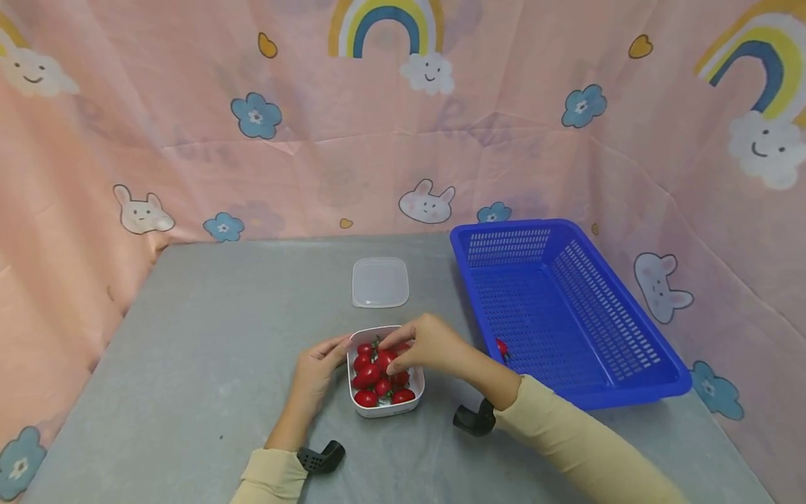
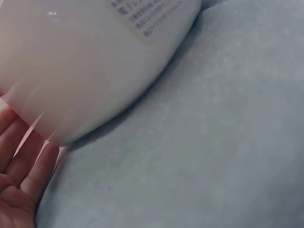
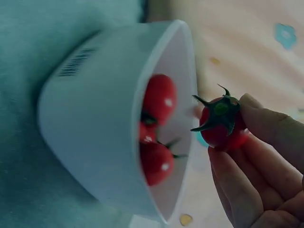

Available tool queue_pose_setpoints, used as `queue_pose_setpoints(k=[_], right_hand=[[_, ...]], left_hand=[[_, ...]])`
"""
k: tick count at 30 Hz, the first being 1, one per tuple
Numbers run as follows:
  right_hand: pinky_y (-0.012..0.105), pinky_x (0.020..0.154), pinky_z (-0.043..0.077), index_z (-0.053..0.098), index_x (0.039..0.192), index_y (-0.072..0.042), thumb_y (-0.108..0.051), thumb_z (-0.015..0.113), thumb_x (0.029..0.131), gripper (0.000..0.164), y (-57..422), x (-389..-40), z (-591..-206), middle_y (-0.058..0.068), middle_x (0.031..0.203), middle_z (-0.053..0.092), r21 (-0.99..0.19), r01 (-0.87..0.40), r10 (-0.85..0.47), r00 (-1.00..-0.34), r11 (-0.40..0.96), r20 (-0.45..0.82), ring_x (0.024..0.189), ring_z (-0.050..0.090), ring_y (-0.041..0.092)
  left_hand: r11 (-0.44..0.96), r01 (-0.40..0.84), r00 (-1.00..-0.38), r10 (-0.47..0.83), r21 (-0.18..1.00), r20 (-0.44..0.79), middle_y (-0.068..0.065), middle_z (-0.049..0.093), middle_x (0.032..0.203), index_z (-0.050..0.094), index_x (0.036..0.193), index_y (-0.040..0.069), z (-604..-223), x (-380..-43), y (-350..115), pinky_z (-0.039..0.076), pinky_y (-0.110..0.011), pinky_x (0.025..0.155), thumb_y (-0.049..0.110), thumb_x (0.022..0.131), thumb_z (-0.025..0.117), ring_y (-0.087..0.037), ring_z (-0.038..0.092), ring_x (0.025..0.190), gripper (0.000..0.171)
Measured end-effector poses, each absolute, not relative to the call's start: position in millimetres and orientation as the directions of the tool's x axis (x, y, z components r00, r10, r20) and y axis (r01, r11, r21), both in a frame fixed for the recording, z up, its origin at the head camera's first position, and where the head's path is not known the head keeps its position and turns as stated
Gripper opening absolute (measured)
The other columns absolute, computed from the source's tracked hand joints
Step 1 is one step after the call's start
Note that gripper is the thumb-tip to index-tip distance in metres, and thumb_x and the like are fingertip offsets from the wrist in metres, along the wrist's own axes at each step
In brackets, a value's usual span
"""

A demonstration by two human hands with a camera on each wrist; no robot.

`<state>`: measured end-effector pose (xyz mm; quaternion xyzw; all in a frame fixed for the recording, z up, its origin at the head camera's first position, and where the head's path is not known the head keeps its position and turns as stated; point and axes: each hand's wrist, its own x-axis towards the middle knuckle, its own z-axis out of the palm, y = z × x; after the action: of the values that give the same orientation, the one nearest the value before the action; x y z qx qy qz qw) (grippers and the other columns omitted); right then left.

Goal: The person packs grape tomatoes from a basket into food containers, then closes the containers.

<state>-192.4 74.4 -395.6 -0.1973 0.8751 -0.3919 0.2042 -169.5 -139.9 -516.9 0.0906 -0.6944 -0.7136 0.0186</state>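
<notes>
A small white container (image 1: 385, 411) stands on the table, holding several red cherry tomatoes (image 1: 366, 378). Over its opening, my right hand (image 1: 434, 344) pinches one cherry tomato (image 3: 217, 134) between thumb and fingers. The right wrist view shows that tomato's green calyx facing the camera, with more tomatoes (image 3: 159, 99) inside the container. My left hand (image 1: 313, 378) is at the container's left side, its fingertips by the rim. In the left wrist view, extended fingers (image 2: 40, 173) touch the white outer wall, which carries printed text.
Behind the container lies a translucent square lid (image 1: 380, 283). A large blue basket (image 1: 674, 381) stands at the right, with a red tomato (image 1: 502, 348) visible by its near left wall. A patterned pink cloth (image 1: 352, 154) hangs behind the grey table (image 1: 220, 336).
</notes>
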Motion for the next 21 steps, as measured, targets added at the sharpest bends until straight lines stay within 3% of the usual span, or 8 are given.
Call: queue_pose_setpoints(k=[9, 13, 17, 21], right_hand=[[0.018, 0.064, 0.047, 0.081, 0.093, -0.01, -0.013, 0.091, 0.068, 0.027, 66.3, -189.2, -406.7, 0.002, 0.094, 0.077, -0.646, -0.294, -0.549, -0.803, 0.704, -0.232, 0.076, 0.055, 0.006], [0.019, 0.066, 0.047, 0.081, 0.095, -0.009, -0.015, 0.09, 0.069, 0.028, 70.7, -192.3, -400.1, 0.002, 0.095, 0.078, -0.669, -0.26, -0.532, -0.813, 0.696, -0.238, 0.08, 0.058, 0.007], [0.03, 0.081, 0.055, 0.08, 0.102, -0.01, -0.021, 0.087, 0.074, 0.031, 94.2, -205.5, -374.0, 0.005, 0.104, 0.078, -0.743, -0.17, -0.461, -0.864, 0.647, -0.203, 0.097, 0.068, 0.018], [0.046, 0.099, 0.052, 0.078, 0.108, -0.013, -0.03, 0.085, 0.078, 0.035, 132.8, -223.1, -349.0, 0.004, 0.11, 0.077, -0.814, -0.085, -0.361, -0.919, 0.575, -0.159, 0.114, 0.066, 0.024]], left_hand=[[-0.023, -0.099, -0.983, -0.155, 0.995, -0.101, -0.006, 0.077, 0.103, 0.07, 0.114, -0.008, -515.3, -170.3, -139.2, 0.054, -0.016, 0.08, 0.014, 0.093, 0.069, 0.003, 0.066, 0.088, 0.03], [-0.014, -0.093, -0.982, -0.165, 0.996, -0.094, -0.004, 0.077, 0.101, 0.071, 0.113, -0.008, -516.1, -170.4, -139.7, 0.054, -0.016, 0.079, 0.014, 0.093, 0.069, 0.002, 0.066, 0.087, 0.03], [-0.006, -0.09, -0.984, -0.157, 0.996, -0.09, -0.003, 0.077, 0.101, 0.071, 0.113, -0.006, -517.0, -169.4, -139.3, 0.054, -0.016, 0.08, 0.016, 0.092, 0.07, 0.002, 0.066, 0.089, 0.031], [-0.01, -0.083, -0.984, -0.159, 0.997, -0.083, 0.001, 0.077, 0.099, 0.071, 0.113, -0.007, -518.2, -168.7, -138.5, 0.054, -0.016, 0.08, 0.016, 0.092, 0.07, 0.001, 0.066, 0.09, 0.031]])
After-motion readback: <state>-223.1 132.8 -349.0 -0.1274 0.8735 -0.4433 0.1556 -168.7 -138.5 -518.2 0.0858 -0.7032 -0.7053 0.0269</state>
